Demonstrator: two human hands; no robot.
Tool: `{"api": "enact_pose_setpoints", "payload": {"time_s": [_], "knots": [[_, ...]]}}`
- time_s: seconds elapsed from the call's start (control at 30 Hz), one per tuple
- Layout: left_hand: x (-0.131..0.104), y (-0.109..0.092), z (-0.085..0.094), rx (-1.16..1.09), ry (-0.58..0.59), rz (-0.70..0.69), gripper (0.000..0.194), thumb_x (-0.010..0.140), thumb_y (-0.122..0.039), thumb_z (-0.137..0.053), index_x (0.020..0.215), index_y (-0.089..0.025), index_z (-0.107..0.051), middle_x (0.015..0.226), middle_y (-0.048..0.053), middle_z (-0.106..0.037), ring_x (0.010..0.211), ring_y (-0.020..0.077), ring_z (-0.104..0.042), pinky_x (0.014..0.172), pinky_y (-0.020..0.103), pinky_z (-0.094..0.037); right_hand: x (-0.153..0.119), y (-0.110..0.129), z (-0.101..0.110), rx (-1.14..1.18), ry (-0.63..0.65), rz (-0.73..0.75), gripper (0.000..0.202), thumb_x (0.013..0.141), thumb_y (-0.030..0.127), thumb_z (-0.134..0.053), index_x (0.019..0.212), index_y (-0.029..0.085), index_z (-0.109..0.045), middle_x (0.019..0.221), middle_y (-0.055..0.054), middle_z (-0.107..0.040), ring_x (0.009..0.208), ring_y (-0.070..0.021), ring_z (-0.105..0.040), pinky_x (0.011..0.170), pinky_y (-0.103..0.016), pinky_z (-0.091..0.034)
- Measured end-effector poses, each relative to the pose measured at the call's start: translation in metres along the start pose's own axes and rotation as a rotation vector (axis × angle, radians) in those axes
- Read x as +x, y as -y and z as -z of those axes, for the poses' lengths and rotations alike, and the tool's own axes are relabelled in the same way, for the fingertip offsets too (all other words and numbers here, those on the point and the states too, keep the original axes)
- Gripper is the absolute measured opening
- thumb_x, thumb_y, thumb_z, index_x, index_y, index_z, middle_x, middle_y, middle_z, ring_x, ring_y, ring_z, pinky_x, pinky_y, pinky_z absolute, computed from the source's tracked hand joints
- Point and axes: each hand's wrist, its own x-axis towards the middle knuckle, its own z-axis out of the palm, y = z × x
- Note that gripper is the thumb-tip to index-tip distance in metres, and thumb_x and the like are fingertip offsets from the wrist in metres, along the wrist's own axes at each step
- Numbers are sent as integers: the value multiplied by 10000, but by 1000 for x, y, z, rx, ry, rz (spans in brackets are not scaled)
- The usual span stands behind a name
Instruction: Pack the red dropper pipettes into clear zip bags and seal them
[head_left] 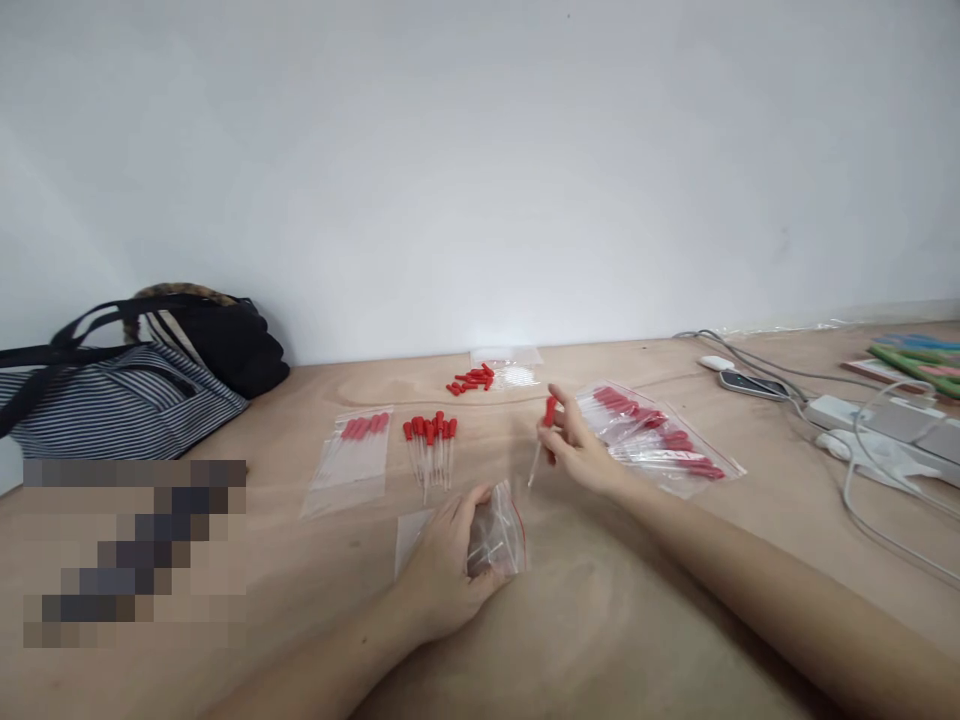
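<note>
Nearest my camera, the left forearm (322, 650) ran to the left hand (450, 570), whose thumb and fingers stood apart as they held a clear zip bag (501, 535) at the tabletop (622, 620). I saw the right hand (574, 450) pinching a red-bulbed dropper (550, 409), tip slanting down near the bag's red-striped edge. Too loose a pinch could have dropped it; hands brought together carelessly could have snagged tip on film. Straying left fingers could have scattered the loose droppers (430, 435) just beyond.
</note>
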Motion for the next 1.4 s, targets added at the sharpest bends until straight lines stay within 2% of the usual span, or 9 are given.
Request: {"api": "enact_pose_setpoints", "payload": {"time_s": [0.1, 0.2, 0.37, 0.57, 0.77, 0.9, 1.03, 1.2, 1.4], "knots": [[0, -4, 2, -11, 5, -2, 611, 680, -233, -598, 1229, -203, -333, 1244, 110, -476, 1135, 283, -449, 937, 456, -369, -32, 3, -1, 309, -133, -124, 510, 823, 353, -457, 1244, 249, -188, 734, 52, -442, 549, -96, -510, 542, -261, -450], [1, -6, 2, -6, -2, -2, 615, 682, -246, -609, 1229, -185, -336, 1243, 124, -478, 1133, 285, -453, 940, 457, -366, -49, 7, -11, 459, -210, -196, 493, 769, 432, -539, 1134, 250, -262, 704, 61, -461, 560, -105, -539, 549, -271, -468], [2, -6, 0, -5, -2, 7, 629, 687, -255, -618, 1242, -172, -333, 1266, 121, -463, 1154, 273, -442, 962, 447, -359, -58, 10, -25, 511, -114, -251, 461, 715, 551, -563, 1000, 222, -410, 746, 10, -559, 606, -125, -579, 594, -308, -492], [0, -6, 4, 1, 98, 53, 951, 582, -446, -722, 1339, -176, -215, 1361, 156, -349, 1227, 326, -345, 983, 491, -322, -65, 12, -17, 202, 133, -157, 312, 716, 455, -613, 858, 178, -628, 801, -47, -630, 710, -156, -570, 672, -315, -459], [-1, -2, 4, 2, 94, 4, 825, 687, -400, -627, 1362, -204, -195, 1359, 129, -372, 1230, 297, -359, 979, 473, -338, -63, 15, -13, -62, 173, -141, 163, 678, 298, -671, 791, 182, -653, 700, -17, -604, 627, -134, -527, 581, -264, -424], [0, -4, 4, 84, 97, -55, 759, 701, -419, -625, 1343, -206, -282, 1362, 114, -383, 1247, 297, -334, 1016, 495, -280, -62, 21, -14, -174, 300, 100, 72, 747, 243, -620, 770, 216, -683, 747, -19, -649, 743, -151, -543, 738, -311, -418], [0, -6, 4, 176, 128, -121, 704, 736, -447, -595, 1335, -193, -326, 1377, 120, -360, 1267, 291, -305, 1039, 503, -234, -50, 15, -5, -184, 382, 218, 134, 795, 253, -564, 834, 218, -687, 851, -27, -675, 808, -163, -567, 799, -336, -403], [0, -6, 4, 240, 167, -145, 671, 772, -465, -549, 1337, -181, -327, 1394, 130, -320, 1280, 294, -276, 1030, 512, -243, -4, -4, 5, -333, 164, 43, 191, 795, 231, -523, 895, 159, -669, 780, -46, -667, 641, -152, -564, 615, -282, -442], [-1, -7, 4, 273, 183, -135, 671, 775, -472, -541, 1332, -156, -342, 1386, 155, -329, 1269, 313, -291, 1025, 532, -236, 51, -6, -37, -640, 331, 403, 376, 760, 3, -427, 1058, 159, -596, 1005, -82, -585, 907, -159, -540, 803, -269, -410]]}}
